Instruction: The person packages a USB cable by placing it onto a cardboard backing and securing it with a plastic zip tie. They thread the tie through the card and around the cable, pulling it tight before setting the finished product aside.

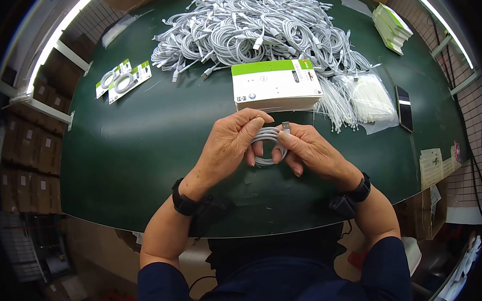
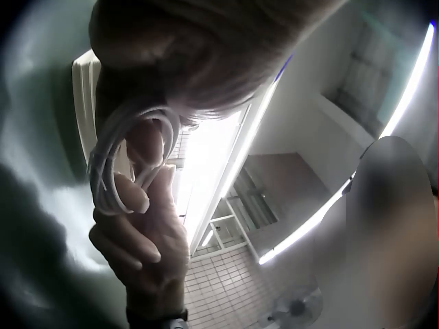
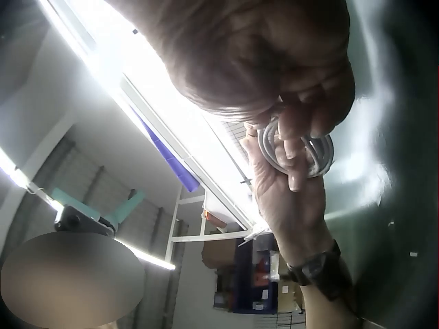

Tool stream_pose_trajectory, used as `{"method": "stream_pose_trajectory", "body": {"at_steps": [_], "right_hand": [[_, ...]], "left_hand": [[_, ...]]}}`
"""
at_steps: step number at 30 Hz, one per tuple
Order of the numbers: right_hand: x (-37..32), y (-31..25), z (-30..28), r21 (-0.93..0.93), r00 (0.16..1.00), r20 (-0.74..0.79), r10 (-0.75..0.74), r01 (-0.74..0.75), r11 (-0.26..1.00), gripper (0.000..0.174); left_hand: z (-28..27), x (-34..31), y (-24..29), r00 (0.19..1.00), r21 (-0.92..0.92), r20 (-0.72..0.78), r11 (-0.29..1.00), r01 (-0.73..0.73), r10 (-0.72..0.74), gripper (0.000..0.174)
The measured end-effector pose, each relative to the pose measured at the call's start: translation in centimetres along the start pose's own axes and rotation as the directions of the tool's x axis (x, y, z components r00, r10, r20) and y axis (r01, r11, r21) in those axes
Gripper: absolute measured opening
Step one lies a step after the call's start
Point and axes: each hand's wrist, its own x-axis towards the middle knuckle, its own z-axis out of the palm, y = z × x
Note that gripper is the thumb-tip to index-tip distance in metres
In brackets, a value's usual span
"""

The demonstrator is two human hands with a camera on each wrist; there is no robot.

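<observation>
A coiled pale grey cable [image 1: 267,160] is held between both hands above the green table, its metal USB plug [image 1: 286,126] pointing up beside the right thumb. The left hand [image 1: 231,140] pinches the coil's left side, thumb on top. Gripping the coil's right side is the right hand [image 1: 313,150], with fingertips below the ring. In the left wrist view the coil [image 2: 103,168] loops around fingers, with the right hand [image 2: 147,240] beneath it. The right wrist view shows the coil [image 3: 324,154] between the left hand [image 3: 291,205] and the near right hand [image 3: 260,62].
A white-green box [image 1: 273,84] stands just beyond the hands. Behind it lies a large heap of coiled cables [image 1: 246,29]. Two carded cables [image 1: 130,81] are at left; white ties [image 1: 370,99], a phone [image 1: 404,108] and stacked cards [image 1: 390,28] are at right.
</observation>
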Motion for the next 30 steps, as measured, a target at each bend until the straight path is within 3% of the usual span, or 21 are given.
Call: {"method": "stream_pose_trajectory", "body": {"at_steps": [6,12,15,18,22,25,30], "right_hand": [[0.1,0.0,0.0,0.009,0.999,0.022,0.027,-0.027,1.000,0.041],[0.5,0.9,-0.1,-0.137,0.999,-0.018,-0.050,0.047,0.989,0.038],[0.4,0.7,-0.2,-0.183,1.000,-0.001,-0.003,0.003,0.983,0.035],[0.1,0.1,-0.5,-0.312,0.994,0.087,0.068,-0.038,0.949,0.032],[-0.3,-1.5,-0.3,-0.424,0.982,0.133,0.133,-0.065,0.903,0.030],[-0.4,-1.3,-0.5,-0.470,0.988,0.140,0.059,0.014,0.883,0.029],[-0.5,-2.3,-0.9,-0.467,0.990,0.135,0.050,0.019,0.884,0.026]], "left_hand": [[-0.1,-0.1,0.1,0.995,-0.083,0.006,0.992,0.096,-0.096,0.033],[-0.1,0.3,-0.9,0.991,-0.385,0.038,0.913,0.135,-0.131,0.030],[1.2,0.0,-1.1,0.998,-0.088,-0.044,0.995,0.047,-0.051,0.037],[0.7,-0.2,-0.4,0.993,0.253,0.054,0.963,0.093,-0.110,0.051],[1.5,-0.3,-0.3,0.993,0.279,0.017,0.954,0.107,-0.116,0.042],[1.4,-0.4,-0.4,0.999,0.331,0.003,0.942,0.044,-0.048,0.038],[0.9,-0.4,0.3,0.996,0.320,-0.074,0.947,-0.013,0.039,0.032]]}}
